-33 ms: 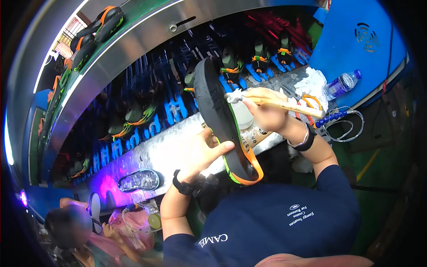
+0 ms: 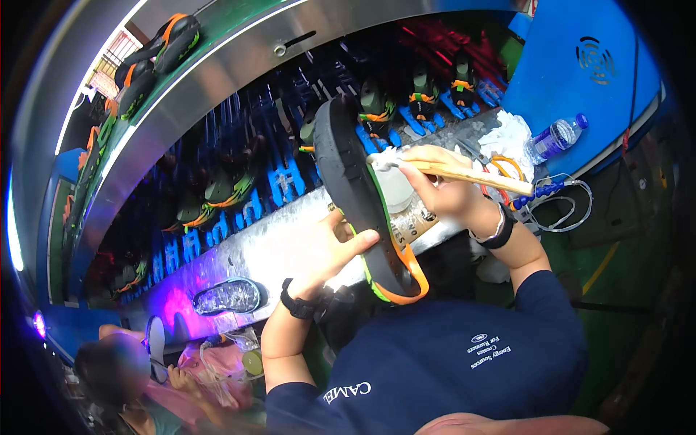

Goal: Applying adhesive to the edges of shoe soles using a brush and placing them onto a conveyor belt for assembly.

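Note:
My left hand (image 2: 332,248) grips a black shoe sole (image 2: 348,170) with green and orange trim along its edge, thumb on the near face. The sole is tilted upright in front of me, its orange end toward my body. Pinched in my right hand (image 2: 444,190) is a wooden-handled brush (image 2: 500,180). Its whitish, clotted tip sits at the sole's right edge, seemingly touching it. Just behind, a pale round container (image 2: 395,190) is partly covered by the sole and my right hand.
Beyond the metal ledge (image 2: 279,239), several shoes sit on blue holders (image 2: 286,181). A dark sole-shaped piece (image 2: 226,296) lies at left. Crumpled white paper (image 2: 505,138), a bottle (image 2: 560,138) and blue jointed hose (image 2: 545,190) are at right. Another person (image 2: 112,366) works at lower left.
The brush handle's free end has shifted slightly right and down along with my right hand. The sole and my left hand have hardly moved.

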A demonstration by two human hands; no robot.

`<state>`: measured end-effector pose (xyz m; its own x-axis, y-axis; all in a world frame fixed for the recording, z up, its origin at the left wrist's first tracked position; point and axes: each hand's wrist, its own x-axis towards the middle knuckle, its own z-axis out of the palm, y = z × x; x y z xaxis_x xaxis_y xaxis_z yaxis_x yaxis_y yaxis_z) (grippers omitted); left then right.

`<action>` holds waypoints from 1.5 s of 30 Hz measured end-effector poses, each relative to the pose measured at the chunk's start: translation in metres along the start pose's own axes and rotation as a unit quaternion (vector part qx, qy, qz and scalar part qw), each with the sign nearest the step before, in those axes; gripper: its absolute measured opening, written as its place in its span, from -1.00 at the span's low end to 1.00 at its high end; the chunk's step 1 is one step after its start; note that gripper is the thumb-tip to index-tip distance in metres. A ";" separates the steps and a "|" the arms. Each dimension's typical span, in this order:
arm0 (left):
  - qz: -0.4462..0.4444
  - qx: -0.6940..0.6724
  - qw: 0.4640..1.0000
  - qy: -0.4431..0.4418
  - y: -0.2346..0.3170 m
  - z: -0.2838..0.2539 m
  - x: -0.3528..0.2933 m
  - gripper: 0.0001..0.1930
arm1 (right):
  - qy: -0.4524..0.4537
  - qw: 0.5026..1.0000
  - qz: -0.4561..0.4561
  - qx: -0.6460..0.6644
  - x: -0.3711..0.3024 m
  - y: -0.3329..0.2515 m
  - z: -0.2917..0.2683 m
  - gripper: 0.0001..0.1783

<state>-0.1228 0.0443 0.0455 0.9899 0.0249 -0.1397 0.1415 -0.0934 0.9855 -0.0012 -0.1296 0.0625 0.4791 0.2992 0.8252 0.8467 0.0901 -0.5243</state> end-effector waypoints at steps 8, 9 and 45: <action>-0.039 -0.363 0.923 -0.117 0.138 0.032 0.040 -0.38 | 0.192 0.971 0.127 0.061 -0.030 -0.019 -0.129 -0.86; -0.049 -0.379 0.898 -0.219 0.157 0.029 0.061 -0.38 | 0.205 0.971 0.122 0.024 -0.039 -0.023 -0.141 -0.86; -0.135 0.257 0.895 0.338 0.306 -0.192 0.332 -0.68 | 0.299 0.921 0.250 -0.019 -0.091 0.027 -0.186 -0.88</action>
<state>0.2472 0.2149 0.3188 0.7107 0.6957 -0.1044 0.5327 -0.4353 0.7257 0.0217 -0.3311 0.0126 0.8433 -0.2834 0.4566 0.4878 0.0473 -0.8716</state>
